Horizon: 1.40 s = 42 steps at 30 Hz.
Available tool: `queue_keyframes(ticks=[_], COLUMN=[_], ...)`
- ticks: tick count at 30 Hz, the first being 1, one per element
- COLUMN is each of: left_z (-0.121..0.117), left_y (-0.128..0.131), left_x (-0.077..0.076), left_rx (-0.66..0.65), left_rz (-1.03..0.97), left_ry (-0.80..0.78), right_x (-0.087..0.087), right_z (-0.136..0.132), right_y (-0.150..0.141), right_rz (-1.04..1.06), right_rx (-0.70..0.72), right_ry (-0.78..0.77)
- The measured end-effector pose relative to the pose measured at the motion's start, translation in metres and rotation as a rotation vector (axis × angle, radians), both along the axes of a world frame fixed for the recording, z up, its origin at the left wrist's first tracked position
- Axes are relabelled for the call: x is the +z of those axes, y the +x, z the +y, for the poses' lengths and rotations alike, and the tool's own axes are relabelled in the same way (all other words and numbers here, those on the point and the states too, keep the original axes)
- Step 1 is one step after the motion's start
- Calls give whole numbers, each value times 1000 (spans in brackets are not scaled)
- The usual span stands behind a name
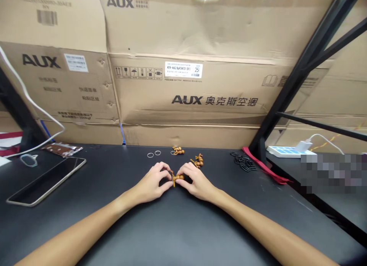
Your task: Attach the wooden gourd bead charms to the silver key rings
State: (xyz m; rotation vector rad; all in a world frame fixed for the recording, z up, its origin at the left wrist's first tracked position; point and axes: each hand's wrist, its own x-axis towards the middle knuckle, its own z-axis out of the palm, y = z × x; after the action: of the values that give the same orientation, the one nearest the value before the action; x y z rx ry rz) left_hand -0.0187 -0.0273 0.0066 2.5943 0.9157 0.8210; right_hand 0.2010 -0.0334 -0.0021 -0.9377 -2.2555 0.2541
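Observation:
A small brown gourd-shaped pendant (179, 177) with a yellowish cord (173, 180) lies between my hands, low over the black table. My right hand (196, 181) pinches the gourd body between thumb and fingers. On the other side, my left hand (156, 181) is closed at the cord end, its fingertips against the cord and a small reddish bit. Just beyond my right hand rests a cluster of similar gourd pendants (200, 161). Farther back lies another gourd pendant (179, 150), beside a metal ring. Two more metal rings (157, 152) are to its left.
A phone (47, 181) lies at the left, near a foil packet (63, 149) and a white cable (25, 86). Black loops (243, 161) and a red strap (266, 168) are at the right. Cardboard (183, 90) walls the back; a black metal frame (292, 78) stands right.

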Motion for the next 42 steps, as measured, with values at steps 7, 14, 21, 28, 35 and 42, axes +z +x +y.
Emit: queue_keyframes(ticks=[7, 14, 21, 28, 35, 42], left_z=[-3, -2, -6, -4, 0, -5], left_y=[3, 1, 2, 2, -3, 0], left_x=[2, 1, 0, 0, 0, 3], left_rx=[-13, -23, -5, -9, 0, 33], left_rz=[-12, 35, 46, 102, 80, 90], left_ry=[-28, 45, 77, 140, 130, 124], right_x=[2, -2, 0, -2, -2, 1], right_z=[-1, 7, 1, 7, 8, 1], right_y=[-1, 4, 1, 4, 6, 2], right_rz=[2, 16, 14, -2, -2, -4], right_rx=[43, -111, -10, -79, -87, 22], right_ry=[-4, 7, -7, 8, -3, -31])
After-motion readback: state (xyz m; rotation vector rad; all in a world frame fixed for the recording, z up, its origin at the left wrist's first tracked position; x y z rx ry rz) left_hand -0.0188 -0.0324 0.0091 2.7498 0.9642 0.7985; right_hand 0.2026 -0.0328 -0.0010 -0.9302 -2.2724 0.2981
